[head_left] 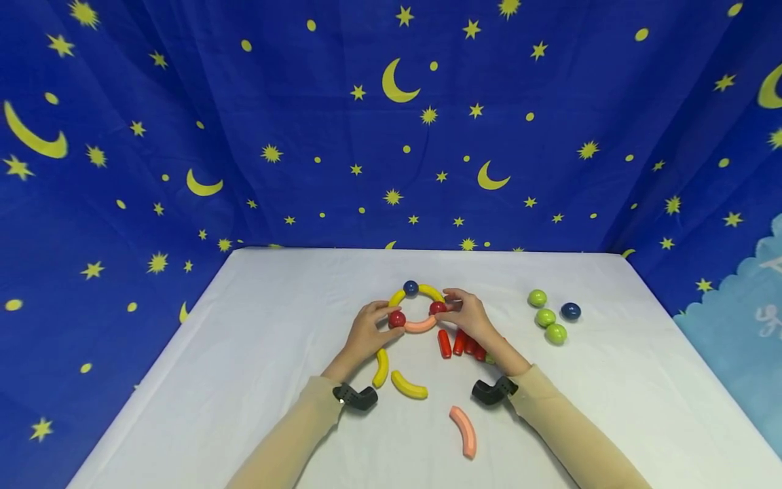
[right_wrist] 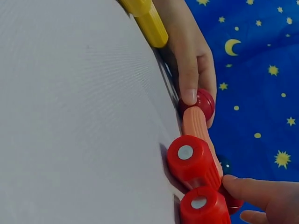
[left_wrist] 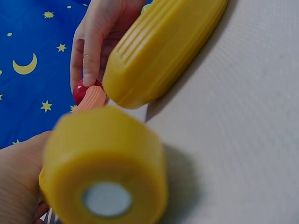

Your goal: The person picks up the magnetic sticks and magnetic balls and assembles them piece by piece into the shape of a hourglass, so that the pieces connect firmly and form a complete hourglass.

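Observation:
A ring of curved yellow rods, a dark blue ball, two red balls and a curved pink rod lies on the white table. My left hand holds the left red ball between thumb and fingers. On the ring's other side, my right hand pinches the right red ball, its thumb by the pink rod's end. The pink rod spans both red balls. One yellow rod curves from the blue ball towards my right fingers; another runs down to the left.
Short red rods lie by my right wrist. Two loose yellow rods and a curved pink rod are nearer the front. Several green balls and a dark blue ball sit at right. A starry blue cloth hangs behind.

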`<control>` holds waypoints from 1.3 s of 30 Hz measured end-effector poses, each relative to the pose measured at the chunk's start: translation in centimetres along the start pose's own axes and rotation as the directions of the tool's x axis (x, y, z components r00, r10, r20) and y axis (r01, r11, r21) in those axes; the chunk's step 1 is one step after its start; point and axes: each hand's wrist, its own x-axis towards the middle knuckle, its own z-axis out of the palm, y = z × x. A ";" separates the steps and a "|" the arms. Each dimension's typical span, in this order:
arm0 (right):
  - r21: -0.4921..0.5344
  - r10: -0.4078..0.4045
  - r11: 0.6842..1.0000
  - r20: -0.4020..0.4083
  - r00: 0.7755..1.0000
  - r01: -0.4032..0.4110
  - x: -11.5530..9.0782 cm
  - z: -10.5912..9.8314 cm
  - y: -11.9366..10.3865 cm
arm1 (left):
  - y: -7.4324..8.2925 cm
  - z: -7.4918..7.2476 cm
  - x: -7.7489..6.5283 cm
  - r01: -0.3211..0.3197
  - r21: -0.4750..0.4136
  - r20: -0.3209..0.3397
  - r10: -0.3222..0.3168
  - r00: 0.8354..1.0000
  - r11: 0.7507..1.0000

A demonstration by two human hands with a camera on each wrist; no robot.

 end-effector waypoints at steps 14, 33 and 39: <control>0.022 0.025 0.999 0.052 0.998 -0.027 -0.2 -0.1 -0.5 | 0.2 -0.2 0.1 0.021 -0.033 -0.011 -0.022 1.000 0.999; 0.023 0.069 0.997 0.051 0.996 -0.070 -0.2 -0.3 -0.8 | 0.2 -0.3 0.0 -0.018 -0.116 -0.041 0.014 0.999 0.993; 0.024 0.027 0.999 0.006 1.000 -0.027 -0.2 -0.2 -0.4 | 0.5 -0.3 0.0 0.033 -0.167 -0.001 -0.033 0.999 0.985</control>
